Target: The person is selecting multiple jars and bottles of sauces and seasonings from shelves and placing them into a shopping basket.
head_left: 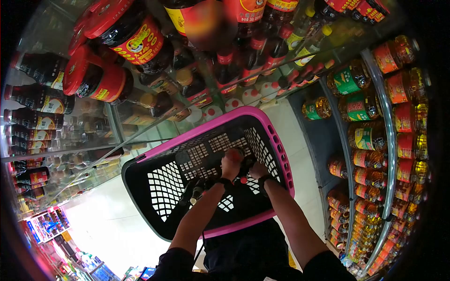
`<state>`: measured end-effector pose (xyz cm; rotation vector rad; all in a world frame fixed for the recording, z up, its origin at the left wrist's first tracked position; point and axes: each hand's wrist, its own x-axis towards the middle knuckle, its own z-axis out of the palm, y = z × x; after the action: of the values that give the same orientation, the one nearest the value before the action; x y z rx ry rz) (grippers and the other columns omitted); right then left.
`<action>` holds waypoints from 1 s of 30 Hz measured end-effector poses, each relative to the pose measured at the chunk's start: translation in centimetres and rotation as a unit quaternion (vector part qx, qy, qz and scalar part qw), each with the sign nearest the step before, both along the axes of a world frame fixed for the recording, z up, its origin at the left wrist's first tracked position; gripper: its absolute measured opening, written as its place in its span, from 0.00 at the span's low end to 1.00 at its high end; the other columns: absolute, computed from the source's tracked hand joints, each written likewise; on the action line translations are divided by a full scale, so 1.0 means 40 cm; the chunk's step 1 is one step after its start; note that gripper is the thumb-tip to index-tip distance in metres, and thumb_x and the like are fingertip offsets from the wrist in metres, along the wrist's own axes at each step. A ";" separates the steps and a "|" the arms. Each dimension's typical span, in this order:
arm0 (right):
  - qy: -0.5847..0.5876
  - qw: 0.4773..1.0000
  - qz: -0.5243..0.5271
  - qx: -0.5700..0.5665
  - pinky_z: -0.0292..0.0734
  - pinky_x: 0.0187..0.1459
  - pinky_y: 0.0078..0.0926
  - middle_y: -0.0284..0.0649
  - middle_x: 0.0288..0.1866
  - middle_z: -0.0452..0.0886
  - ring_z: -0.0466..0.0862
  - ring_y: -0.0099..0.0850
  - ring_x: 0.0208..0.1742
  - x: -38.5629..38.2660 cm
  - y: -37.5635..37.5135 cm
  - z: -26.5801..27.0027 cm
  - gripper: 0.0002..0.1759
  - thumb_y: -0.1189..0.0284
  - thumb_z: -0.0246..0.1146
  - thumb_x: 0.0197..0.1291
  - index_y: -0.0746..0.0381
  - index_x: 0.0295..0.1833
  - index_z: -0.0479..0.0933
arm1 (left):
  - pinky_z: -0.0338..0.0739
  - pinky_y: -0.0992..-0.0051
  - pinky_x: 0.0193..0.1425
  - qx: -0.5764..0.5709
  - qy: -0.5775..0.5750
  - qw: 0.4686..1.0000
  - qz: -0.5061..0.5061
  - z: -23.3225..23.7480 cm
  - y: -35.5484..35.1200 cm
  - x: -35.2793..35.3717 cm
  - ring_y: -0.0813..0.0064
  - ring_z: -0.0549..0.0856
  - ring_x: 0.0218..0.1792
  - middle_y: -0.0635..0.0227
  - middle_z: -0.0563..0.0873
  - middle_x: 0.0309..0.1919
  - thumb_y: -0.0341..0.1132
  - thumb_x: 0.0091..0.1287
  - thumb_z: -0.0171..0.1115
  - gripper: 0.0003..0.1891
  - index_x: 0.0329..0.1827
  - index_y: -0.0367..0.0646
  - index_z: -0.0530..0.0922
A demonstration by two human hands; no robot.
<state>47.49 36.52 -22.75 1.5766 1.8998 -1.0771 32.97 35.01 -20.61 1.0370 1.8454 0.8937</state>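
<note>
Both of my hands reach down into a black shopping basket (208, 232) with a pink rim. My left hand (228, 169) is closed around a dark bottle (236, 154) with a reddish part on top, near the far side of the basket. To its right, my right hand (257, 170) is closed, close to the right wall. Whatever its fingers hold, if anything, is hidden. A small red cap (243, 180) shows between my wrists. Another dark bottle (195, 193) lies in the basket, left of my left forearm and partly covered by it.
Glass shelves ahead and to the left carry dark sauce bottles (37, 98) and large red-lidded jars (136, 42). On the right, curved metal-railed shelves (387, 140) hold several oil bottles (365, 136). Pale floor (108, 206) shows around the basket.
</note>
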 end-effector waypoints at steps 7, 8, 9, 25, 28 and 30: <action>0.069 0.946 0.184 0.259 0.75 0.33 0.42 0.48 0.25 0.79 0.80 0.45 0.32 0.043 0.004 -0.031 0.08 0.75 0.52 0.52 0.65 0.29 0.76 | 0.75 0.62 0.36 0.008 0.004 0.999 -0.040 -0.054 0.002 0.045 0.53 0.81 0.34 0.57 0.81 0.28 0.30 0.49 0.65 0.13 0.37 0.44 0.73; 0.043 0.949 0.140 0.281 0.74 0.31 0.39 0.45 0.24 0.79 0.80 0.41 0.30 0.043 -0.009 -0.051 0.08 0.73 0.53 0.51 0.62 0.27 0.77 | 0.75 0.62 0.36 -0.015 -0.002 0.999 -0.049 -0.048 0.003 0.052 0.52 0.81 0.34 0.58 0.81 0.27 0.30 0.49 0.64 0.12 0.36 0.44 0.73; 0.017 0.948 0.096 0.302 0.74 0.30 0.37 0.42 0.24 0.78 0.80 0.38 0.28 0.045 -0.019 -0.070 0.08 0.71 0.54 0.50 0.60 0.26 0.78 | 0.75 0.61 0.36 -0.038 -0.008 0.998 -0.058 -0.058 0.000 0.061 0.52 0.81 0.34 0.59 0.80 0.27 0.29 0.49 0.63 0.12 0.36 0.44 0.72; 0.060 0.978 -0.174 0.098 0.72 0.41 0.44 0.56 0.36 0.78 0.78 0.51 0.41 0.051 -0.019 -0.071 0.23 0.63 0.39 0.66 0.70 0.42 0.73 | 0.72 0.58 0.37 0.014 -0.027 0.986 -0.167 -0.115 -0.001 0.109 0.47 0.78 0.37 0.52 0.78 0.31 0.28 0.56 0.53 0.06 0.36 0.42 0.74; 0.113 0.935 -0.332 0.057 0.70 0.47 0.40 0.58 0.46 0.77 0.77 0.49 0.49 0.049 -0.008 -0.088 0.35 0.50 0.34 0.66 0.72 0.51 0.70 | 0.72 0.58 0.38 0.000 -0.026 0.984 -0.178 -0.139 0.020 0.125 0.48 0.78 0.39 0.51 0.79 0.33 0.29 0.57 0.53 0.06 0.37 0.42 0.74; 0.135 0.918 -0.372 0.029 0.69 0.49 0.38 0.58 0.49 0.76 0.76 0.48 0.51 0.044 0.003 -0.060 0.39 0.46 0.33 0.65 0.73 0.54 0.68 | 0.72 0.58 0.39 0.017 -0.084 0.985 -0.150 -0.139 0.025 0.129 0.48 0.78 0.39 0.51 0.80 0.33 0.30 0.57 0.54 0.07 0.38 0.42 0.75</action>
<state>49.24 36.64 -25.15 2.3809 1.4940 -1.6157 38.14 36.01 -26.19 1.1858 1.4915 0.8075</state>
